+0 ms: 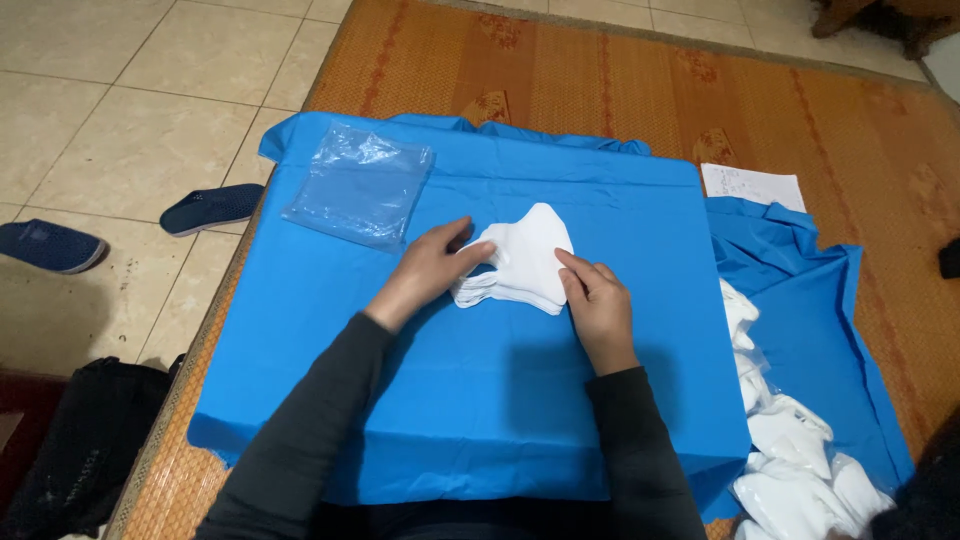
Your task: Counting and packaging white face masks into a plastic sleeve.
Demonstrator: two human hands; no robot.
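A small stack of white, curved fabric face masks (522, 262) is pinched between the left hand's (428, 268) fingertips and the right hand's (598, 305) pressing, extended fingers.

Clear plastic bags (362, 185): a flat, glossy stack at 11 o'clock on the blue cloth.
Blue cloth (480, 400): smooth sheet draped over the low desk, spilling in folds towards 3 o'clock.
Loose white fabric pieces (790, 450): heaped at 4 o'clock on the spilled cloth.
White paper sheet (752, 186): at 2 o'clock, on the mat.
Woven orange straw mat (600, 80): under the desk.
Dark blue slippers (210, 208): two at 9 o'clock, well apart on the beige tiled floor (100, 120).
Black bag (85, 440): at 8 o'clock.
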